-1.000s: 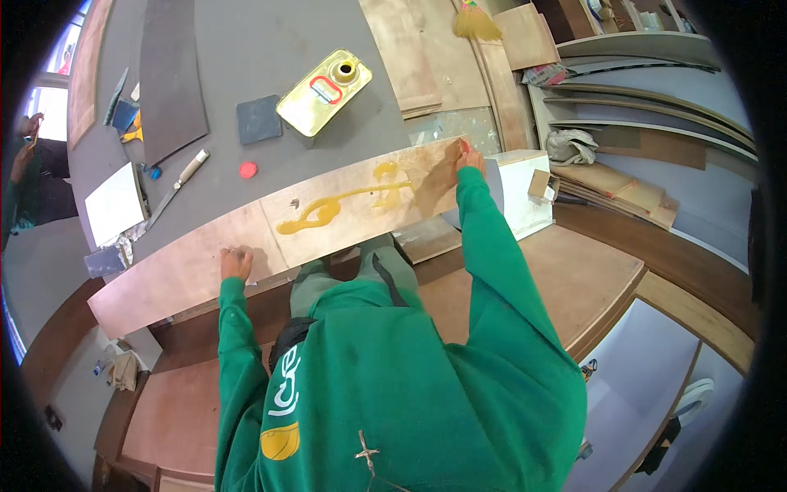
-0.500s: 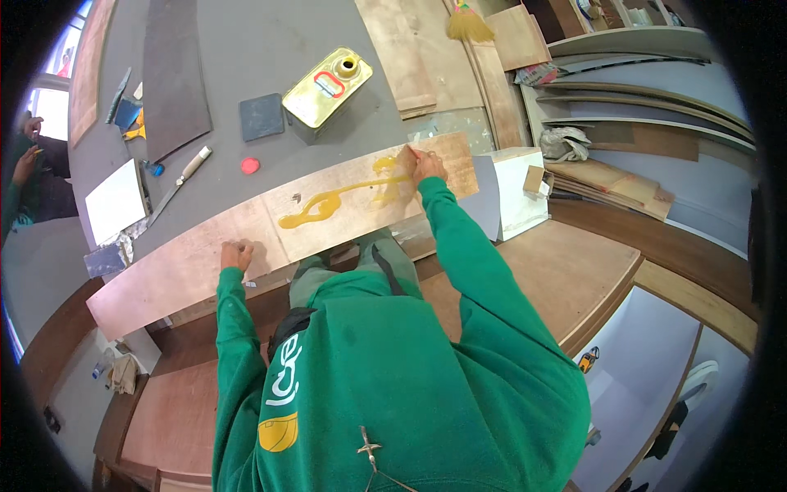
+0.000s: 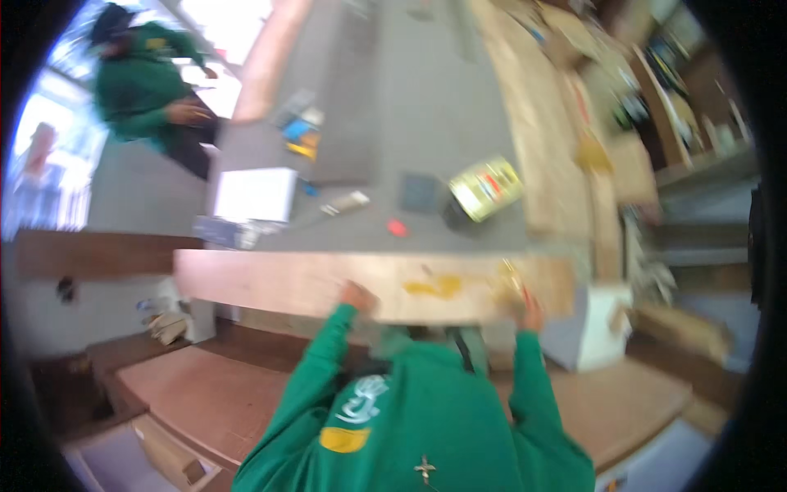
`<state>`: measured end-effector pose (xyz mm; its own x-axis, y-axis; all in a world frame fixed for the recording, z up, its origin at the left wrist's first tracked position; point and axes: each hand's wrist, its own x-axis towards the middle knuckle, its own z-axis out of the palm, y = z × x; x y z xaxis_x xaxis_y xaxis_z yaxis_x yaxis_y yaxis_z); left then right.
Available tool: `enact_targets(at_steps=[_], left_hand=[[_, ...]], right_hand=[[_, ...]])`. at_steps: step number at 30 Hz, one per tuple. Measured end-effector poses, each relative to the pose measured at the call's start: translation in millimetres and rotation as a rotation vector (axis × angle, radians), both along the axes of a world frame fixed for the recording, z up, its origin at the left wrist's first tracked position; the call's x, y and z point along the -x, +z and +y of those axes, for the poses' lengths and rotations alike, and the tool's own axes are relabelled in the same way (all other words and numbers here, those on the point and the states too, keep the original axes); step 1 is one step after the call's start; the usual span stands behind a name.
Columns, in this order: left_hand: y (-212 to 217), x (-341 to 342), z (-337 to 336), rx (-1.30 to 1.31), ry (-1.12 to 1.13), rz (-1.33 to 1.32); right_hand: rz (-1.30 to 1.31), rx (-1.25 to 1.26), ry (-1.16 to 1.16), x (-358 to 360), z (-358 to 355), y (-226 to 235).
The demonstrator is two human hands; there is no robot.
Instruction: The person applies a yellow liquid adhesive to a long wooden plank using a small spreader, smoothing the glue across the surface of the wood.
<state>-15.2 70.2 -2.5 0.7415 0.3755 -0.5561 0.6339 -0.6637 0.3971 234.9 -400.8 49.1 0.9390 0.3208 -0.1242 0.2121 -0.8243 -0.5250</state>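
Note:
A long, pale wooden board (image 3: 270,275) lies along the near edge of the grey tabletop. My left hand (image 3: 357,297) rests at its near edge with fingers curled against it, though motion blurs them. Yellow glue (image 3: 434,285) forms a patch right of the board's middle. Farther right, my right hand (image 3: 531,313) is closed around a thin, flat spreader (image 3: 513,280) smeared with yellow; its exact shape is blurred. Behind the board stands a yellow metal can (image 3: 487,189), and a red cap (image 3: 398,228) lies to its left.
Left of the can lies a dark square piece (image 3: 420,193). A knife (image 3: 346,203) and a white panel (image 3: 256,194) are farther left. Long boards (image 3: 537,123) line the right side. At the far left stands another person (image 3: 152,82) in green.
My view has swung left, bringing the co-worker further into sight. My right hand has drawn nearer with the spreader, pulling through the glue. My left hand stays at the board.

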Motion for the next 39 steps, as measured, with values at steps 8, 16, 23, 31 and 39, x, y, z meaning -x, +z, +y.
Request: enact_targets(at_steps=[8,16,23,31,39], left_hand=[[4,-2,15,-0.099,-0.38,0.154],[8,33,-10,-0.096,-0.136,-0.121],[4,76,-6,-0.129,-0.5,-0.291],[114,37,10,0.006,-0.05,-0.526],[439,-45,53,-0.184,-0.147,-1.144]], right_hand=[[-0.327,0.266,0.128,79,68,9],[-0.457,0.269,0.3,131,61,-27],[-0.434,0.11,0.279,107,77,34],[-0.398,0.101,0.008,70,89,40],[-0.378,0.057,0.047,58,91,30]])
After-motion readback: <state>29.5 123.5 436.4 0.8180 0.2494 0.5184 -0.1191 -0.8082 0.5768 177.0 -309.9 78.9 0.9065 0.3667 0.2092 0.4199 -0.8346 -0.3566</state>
